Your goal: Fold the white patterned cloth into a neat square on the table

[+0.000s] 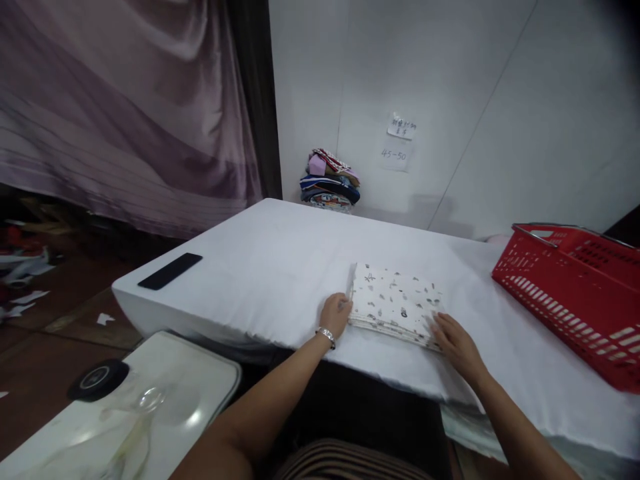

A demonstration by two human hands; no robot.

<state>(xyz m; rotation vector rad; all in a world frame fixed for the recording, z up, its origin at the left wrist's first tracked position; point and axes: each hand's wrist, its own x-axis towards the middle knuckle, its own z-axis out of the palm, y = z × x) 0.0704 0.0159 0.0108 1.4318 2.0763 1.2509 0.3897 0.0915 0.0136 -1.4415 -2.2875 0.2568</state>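
Observation:
A folded white cloth [395, 299] with small dark and grey prints lies near the front edge of the white-covered table. Its layers show along the near side. My left hand [336, 313], with a silver bracelet at the wrist, grips the cloth's left edge with curled fingers. At the opposite edge, my right hand [456, 343] has its fingers on top of the near right corner; its thumb is hard to make out.
A red plastic basket [565, 293] stands at the table's right. Folded clothes [330, 180] are stacked by the wall behind. A flat black object [170, 271] lies at the left. Below left, a white surface [185, 373] holds a round black-lidded item [99, 380].

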